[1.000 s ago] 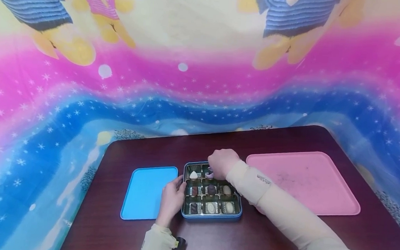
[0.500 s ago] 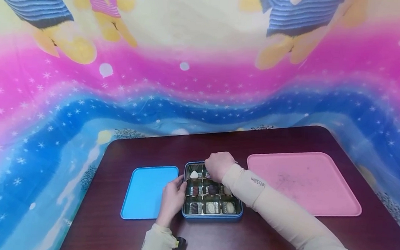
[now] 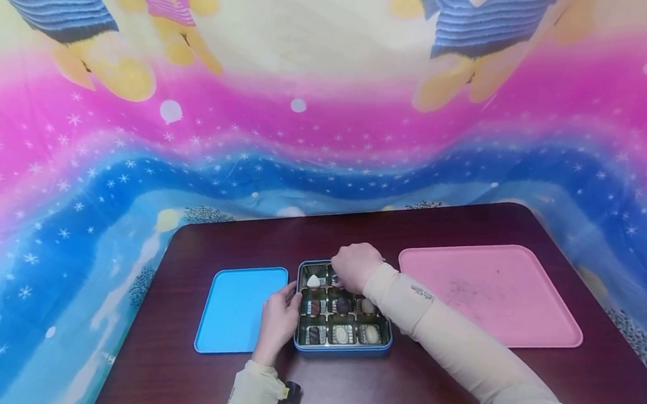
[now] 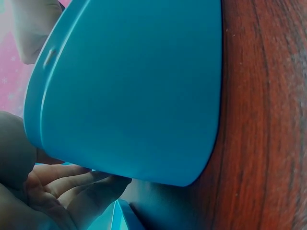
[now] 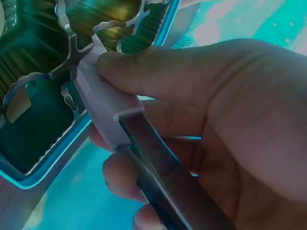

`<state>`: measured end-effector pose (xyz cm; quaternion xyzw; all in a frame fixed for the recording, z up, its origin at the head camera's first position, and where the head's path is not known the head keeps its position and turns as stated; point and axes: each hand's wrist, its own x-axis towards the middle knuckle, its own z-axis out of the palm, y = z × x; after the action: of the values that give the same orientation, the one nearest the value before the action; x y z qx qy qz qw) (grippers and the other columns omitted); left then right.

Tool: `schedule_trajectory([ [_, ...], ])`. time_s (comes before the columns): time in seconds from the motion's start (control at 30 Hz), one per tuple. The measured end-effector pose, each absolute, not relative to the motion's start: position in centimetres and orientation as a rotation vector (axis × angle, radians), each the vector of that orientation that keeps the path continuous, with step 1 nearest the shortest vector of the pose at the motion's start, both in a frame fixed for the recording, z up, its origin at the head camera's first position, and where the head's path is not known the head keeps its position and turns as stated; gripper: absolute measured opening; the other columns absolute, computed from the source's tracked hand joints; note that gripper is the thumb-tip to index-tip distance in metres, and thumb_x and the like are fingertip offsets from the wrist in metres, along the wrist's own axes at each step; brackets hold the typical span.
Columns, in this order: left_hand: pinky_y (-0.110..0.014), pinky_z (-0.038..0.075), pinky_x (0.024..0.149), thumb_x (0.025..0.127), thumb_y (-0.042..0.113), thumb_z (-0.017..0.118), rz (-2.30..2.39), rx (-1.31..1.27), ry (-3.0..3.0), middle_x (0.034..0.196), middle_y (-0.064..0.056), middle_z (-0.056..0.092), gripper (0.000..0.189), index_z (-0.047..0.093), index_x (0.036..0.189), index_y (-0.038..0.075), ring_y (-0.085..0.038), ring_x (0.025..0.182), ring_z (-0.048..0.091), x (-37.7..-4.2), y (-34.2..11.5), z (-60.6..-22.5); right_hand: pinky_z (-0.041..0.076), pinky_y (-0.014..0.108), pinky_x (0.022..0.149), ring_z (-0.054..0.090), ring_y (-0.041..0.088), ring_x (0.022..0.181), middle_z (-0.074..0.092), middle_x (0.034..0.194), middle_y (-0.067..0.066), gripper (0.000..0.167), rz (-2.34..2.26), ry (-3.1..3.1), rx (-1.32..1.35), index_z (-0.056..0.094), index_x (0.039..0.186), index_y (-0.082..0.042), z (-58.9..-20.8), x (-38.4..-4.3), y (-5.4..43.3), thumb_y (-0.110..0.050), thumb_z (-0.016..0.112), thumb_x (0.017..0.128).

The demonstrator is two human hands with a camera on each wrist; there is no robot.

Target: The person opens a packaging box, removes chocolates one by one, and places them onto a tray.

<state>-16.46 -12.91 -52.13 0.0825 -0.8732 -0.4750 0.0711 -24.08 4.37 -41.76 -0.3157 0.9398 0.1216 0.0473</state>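
Note:
A blue rectangular tin (image 3: 341, 350) lies open on the table, its dark gold insert split into several compartments. Chocolates sit in them, among them a white teardrop-shaped one (image 3: 313, 281), a dark round one (image 3: 343, 305) and a pale oval one (image 3: 342, 335). My left hand (image 3: 278, 324) grips the tin's left side, thumb at the rim and fingers along the outer wall (image 4: 129, 96). Above the back middle compartment, my right hand (image 3: 357, 267) holds small metal tongs (image 5: 163, 167) with pale purple tips (image 5: 100, 91), pointing down into the tin. The hand hides what lies under the tips.
A light blue lid (image 3: 237, 308) lies flat left of the tin, partly behind the left hand. On the right, a pink tray (image 3: 480, 294) lies beneath the right forearm (image 3: 460, 343). A patterned cloth (image 3: 329, 121) hangs behind the dark red-brown table (image 3: 344, 391).
My right hand has shifted slightly left over the tin, and the purple tips seen earlier are now mostly hidden behind it. My left hand stays at the tin's side.

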Motion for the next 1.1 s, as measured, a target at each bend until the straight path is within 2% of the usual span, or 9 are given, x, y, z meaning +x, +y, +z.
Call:
schedule_trajectory([
  [0.2, -0.049, 0.055, 0.097, 0.103, 0.011, 0.057, -1.445, 0.26, -2.629, 0.131, -0.028, 0.063, 0.039, 0.058, 0.136, -0.009, -0.037, 0.119, 0.064, -16.7, -12.9, -52.2, 0.06, 0.044, 0.06, 0.066, 0.02, 0.066, 0.072, 0.078, 0.001, 0.024, 0.308, 2.875, -0.99, 0.077, 0.085, -0.017, -41.0, -24.2, 5.0, -0.04, 0.076, 0.088],
  [0.53, -0.049, 0.055, 0.096, 0.104, 0.013, 0.056, -1.438, 0.254, -2.641, 0.131, -0.027, 0.063, 0.04, 0.057, 0.138, -0.008, -0.037, 0.119, 0.064, -17.2, -13.1, -51.8, 0.057, 0.043, 0.057, 0.059, 0.017, 0.062, 0.066, 0.074, -0.001, 0.009, 0.197, 2.901, -0.996, 0.071, 0.08, -0.018, -38.6, -24.9, 6.8, -0.02, 0.073, 0.089],
  [0.9, -0.049, 0.055, 0.097, 0.104, 0.013, 0.056, -1.424, 0.245, -2.645, 0.13, -0.027, 0.063, 0.039, 0.058, 0.137, -0.008, -0.036, 0.12, 0.064, -17.1, -13.0, -51.9, 0.053, 0.045, 0.055, 0.055, 0.019, 0.058, 0.059, 0.068, -0.002, 0.019, 0.049, 2.978, -0.947, 0.068, 0.075, -0.017, -36.3, -24.5, 9.5, -0.027, 0.077, 0.088],
  [1.1, -0.048, 0.055, 0.096, 0.104, 0.013, 0.056, -1.438, 0.252, -2.649, 0.129, -0.027, 0.064, 0.039, 0.058, 0.137, -0.008, -0.035, 0.119, 0.064, -16.9, -12.9, -52.1, 0.05, 0.045, 0.053, 0.054, 0.02, 0.058, 0.057, 0.067, -0.001, 0.024, -0.01, 3.011, -0.868, 0.065, 0.072, -0.018, -35.3, -24.3, 11.9, -0.031, 0.075, 0.089],
])
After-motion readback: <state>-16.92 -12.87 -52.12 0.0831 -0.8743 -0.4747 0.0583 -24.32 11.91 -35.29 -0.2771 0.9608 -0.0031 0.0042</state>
